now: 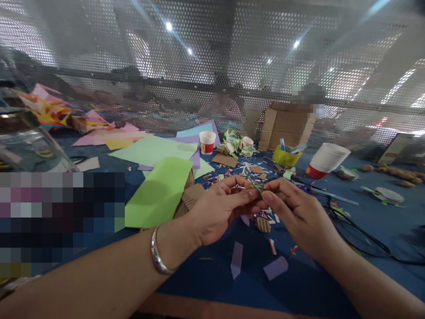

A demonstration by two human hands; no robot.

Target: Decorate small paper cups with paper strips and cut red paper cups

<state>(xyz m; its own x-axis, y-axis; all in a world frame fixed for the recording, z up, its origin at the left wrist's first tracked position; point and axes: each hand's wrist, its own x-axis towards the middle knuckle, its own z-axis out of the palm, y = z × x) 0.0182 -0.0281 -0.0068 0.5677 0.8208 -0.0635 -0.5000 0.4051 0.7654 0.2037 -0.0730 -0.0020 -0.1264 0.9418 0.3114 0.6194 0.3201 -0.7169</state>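
Note:
My left hand (pixel 221 208) and my right hand (pixel 295 212) meet over the blue table (pixel 206 283). Both pinch a small green paper piece (pixel 257 188) between thumbs and fingertips. A silver bangle (pixel 158 254) sits on my left wrist. Under the hands lie a small corrugated cardboard bit (pixel 263 224) and several paper scraps, among them purple slips (pixel 237 259). Most of the green piece is hidden by my fingers.
Green paper sheets (pixel 159 190) and brown cardboard (pixel 192 195) lie at left. Further back stand a small paper cup (pixel 207 142), finished paper flowers (pixel 237 145), a yellow holder (pixel 286 156), a tipped stack of cups (pixel 327 160) and a cardboard box (pixel 287 125). Black cables (pixel 358 230) run at right. A perforated screen rises behind.

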